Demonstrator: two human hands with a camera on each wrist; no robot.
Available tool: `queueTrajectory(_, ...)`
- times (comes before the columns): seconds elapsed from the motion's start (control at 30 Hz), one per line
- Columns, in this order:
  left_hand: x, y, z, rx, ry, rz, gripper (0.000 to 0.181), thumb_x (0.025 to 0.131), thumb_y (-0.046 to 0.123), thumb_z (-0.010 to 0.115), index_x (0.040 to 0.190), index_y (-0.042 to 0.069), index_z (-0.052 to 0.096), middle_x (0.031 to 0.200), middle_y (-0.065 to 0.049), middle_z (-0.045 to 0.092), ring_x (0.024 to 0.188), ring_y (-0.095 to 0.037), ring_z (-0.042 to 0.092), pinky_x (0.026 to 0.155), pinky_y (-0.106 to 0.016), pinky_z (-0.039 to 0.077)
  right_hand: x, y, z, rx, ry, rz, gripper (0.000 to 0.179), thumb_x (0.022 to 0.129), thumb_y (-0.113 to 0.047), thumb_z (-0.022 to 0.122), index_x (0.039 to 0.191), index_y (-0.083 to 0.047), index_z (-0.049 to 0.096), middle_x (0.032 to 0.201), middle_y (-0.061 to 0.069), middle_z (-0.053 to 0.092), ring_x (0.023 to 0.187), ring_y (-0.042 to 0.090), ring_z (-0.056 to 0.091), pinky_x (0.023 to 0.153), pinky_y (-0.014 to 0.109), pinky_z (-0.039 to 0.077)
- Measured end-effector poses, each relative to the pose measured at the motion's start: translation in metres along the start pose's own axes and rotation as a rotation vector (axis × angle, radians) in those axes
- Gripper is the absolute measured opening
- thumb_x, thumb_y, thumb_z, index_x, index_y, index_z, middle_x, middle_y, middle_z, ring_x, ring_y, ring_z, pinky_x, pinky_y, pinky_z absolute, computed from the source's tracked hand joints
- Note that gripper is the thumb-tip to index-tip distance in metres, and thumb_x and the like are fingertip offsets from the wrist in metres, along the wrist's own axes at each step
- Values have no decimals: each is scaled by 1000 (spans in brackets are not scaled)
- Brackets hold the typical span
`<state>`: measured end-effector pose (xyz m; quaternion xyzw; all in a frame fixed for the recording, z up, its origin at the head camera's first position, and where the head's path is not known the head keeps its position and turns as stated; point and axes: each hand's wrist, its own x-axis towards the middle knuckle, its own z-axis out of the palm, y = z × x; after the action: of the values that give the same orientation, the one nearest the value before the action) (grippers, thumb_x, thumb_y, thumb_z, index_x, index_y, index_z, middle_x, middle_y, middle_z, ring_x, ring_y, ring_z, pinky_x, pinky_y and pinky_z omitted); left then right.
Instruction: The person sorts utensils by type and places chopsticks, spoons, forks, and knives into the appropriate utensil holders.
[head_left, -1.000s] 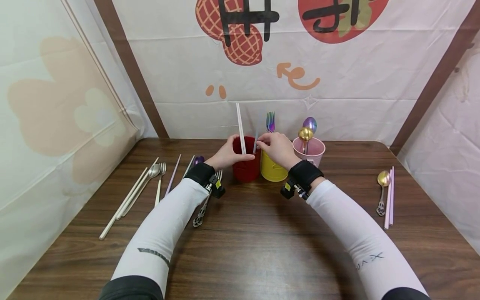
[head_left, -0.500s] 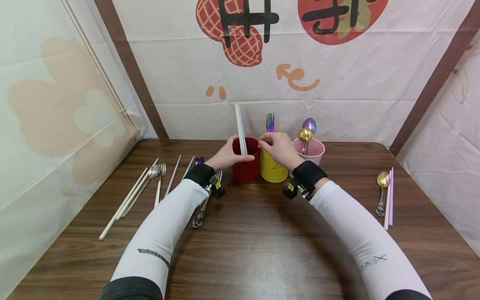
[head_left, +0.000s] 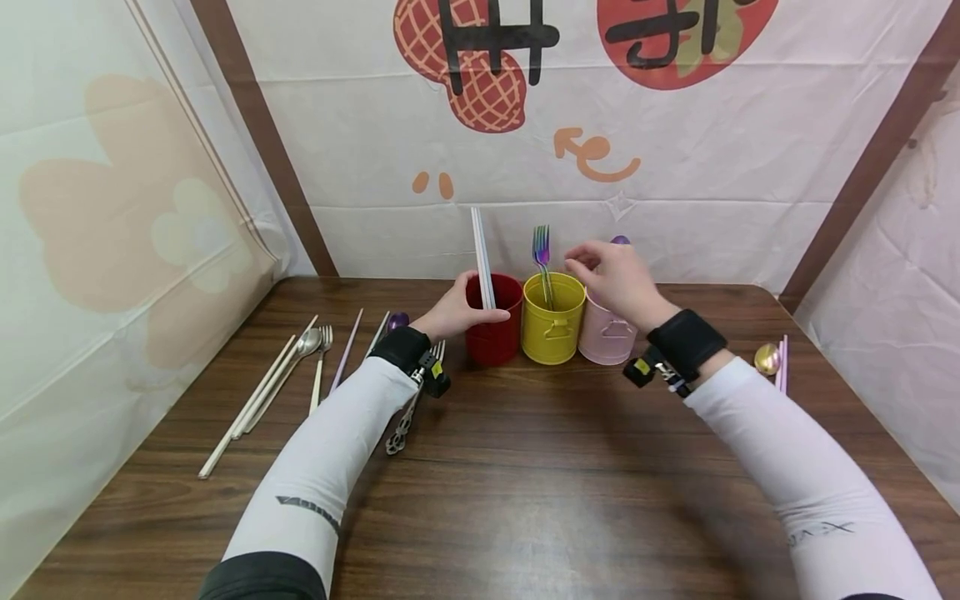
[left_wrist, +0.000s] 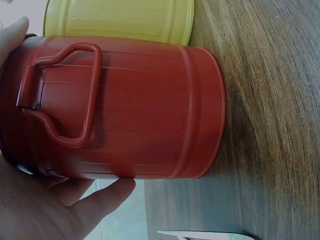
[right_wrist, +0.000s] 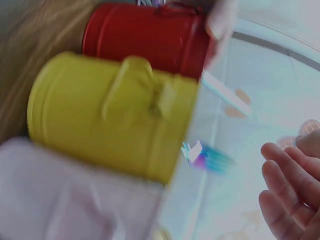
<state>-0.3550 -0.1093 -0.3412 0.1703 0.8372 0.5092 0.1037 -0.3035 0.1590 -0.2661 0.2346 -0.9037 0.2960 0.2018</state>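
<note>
My left hand (head_left: 459, 310) grips the red metal cup (head_left: 493, 340) near its rim, thumb in front and fingers behind. Pale chopsticks (head_left: 482, 254) lean to the left inside that cup. In the left wrist view the folding wire handle (left_wrist: 92, 95) faces the camera. My right hand (head_left: 618, 282) is in the air in front of the pink cup (head_left: 604, 336), its fingers loosely bent with nothing between them. Rainbow-coloured forks (head_left: 542, 250) stand in the yellow cup (head_left: 553, 337), which is between the other two. The right hand mostly hides the spoons in the pink cup.
At the left lie chopsticks (head_left: 258, 392), a silver spoon (head_left: 307, 342), a small fork (head_left: 321, 367) and a lilac chopstick (head_left: 347, 350). An ornate-handled fork (head_left: 400, 435) lies beside the left wrist. A gold spoon (head_left: 767, 358) and pink chopsticks (head_left: 782, 367) lie at the right, partly behind the right forearm.
My right hand let go of a pale bluish chopstick, which now leans with the white ones in the red cup. It then moved right, to the pink cup. The left hand stayed put.
</note>
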Motion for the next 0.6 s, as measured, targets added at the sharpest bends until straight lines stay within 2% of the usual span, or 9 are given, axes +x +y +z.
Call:
queueTrajectory(0.17,1,-1,-1,-3,-6,0,82,84,31,76,143,9,23,136,-13,42,122,-26,44,102,-45,40,-13,19,-36,-67,70,-44,18,94,-9,63,106,4,67,93,18,70,80,31,65,69,43,51)
queueTrajectory(0.33,1,-1,-2,-4,3,-8,82,84,31,77,143,9,23,135,-13,42,121,-26,44,103,-45,39,-34,35,-67,-128,82,15,23,95,-11,62,112,4,64,102,21,68,85,33,65,68,45,50)
queueTrajectory(0.6,2,0,-2,6,-5,-3,82,84,31,76,142,9,23,134,-14,43,120,-27,45,102,-45,40,-73,60,-99,-261,15,147,34,97,-23,61,120,1,58,113,23,64,91,38,64,70,54,46)
